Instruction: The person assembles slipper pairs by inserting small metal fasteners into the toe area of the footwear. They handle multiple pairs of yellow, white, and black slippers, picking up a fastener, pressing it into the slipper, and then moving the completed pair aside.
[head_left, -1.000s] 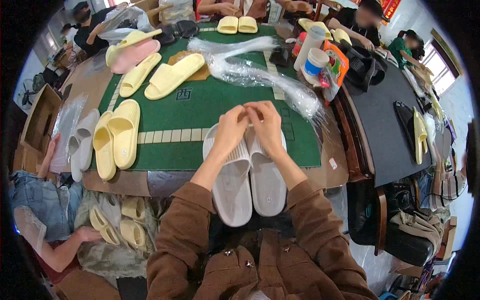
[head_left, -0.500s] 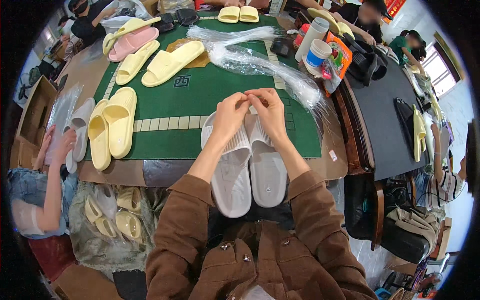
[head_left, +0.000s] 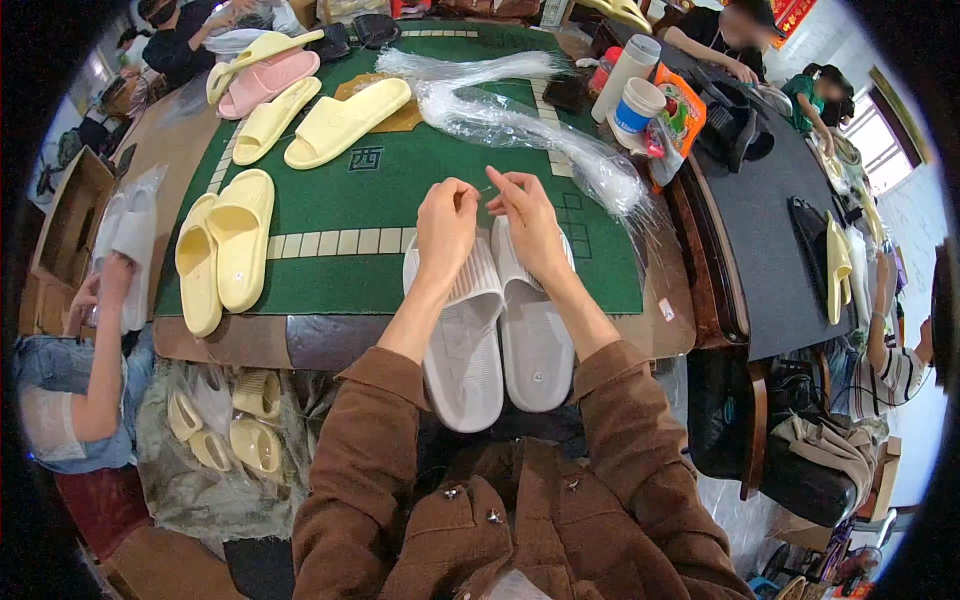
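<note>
left hand point(head_left: 447, 222): thumb and fingers drawn into a narrow pinch above the strap of the left one of the grey slippers point(head_left: 463, 360); what sits in the pinch is too small to tell.
right hand point(head_left: 527, 222): index finger stretched forward, tips just beside the left ones; a thin pale line shows between the hands, but i cannot tell which grips it.
grey pair: side by side below the hands, strap ends over the green mat point(head_left: 330, 200), heels out past the table's near edge; a small round sticker in the right one.
yellow slippers point(head_left: 240, 265): a pair at the mat's near left corner.
clear strands point(head_left: 600, 182): partly sleeved in plastic, lying across the mat beyond the hands.
cup point(head_left: 632, 118): white and blue, between a pale cylinder point(head_left: 628, 75) and an orange packet point(head_left: 683, 115).
co-worker's hands point(head_left: 118, 277): far left, at pale slippers point(head_left: 132, 230) in clear plastic.
</note>
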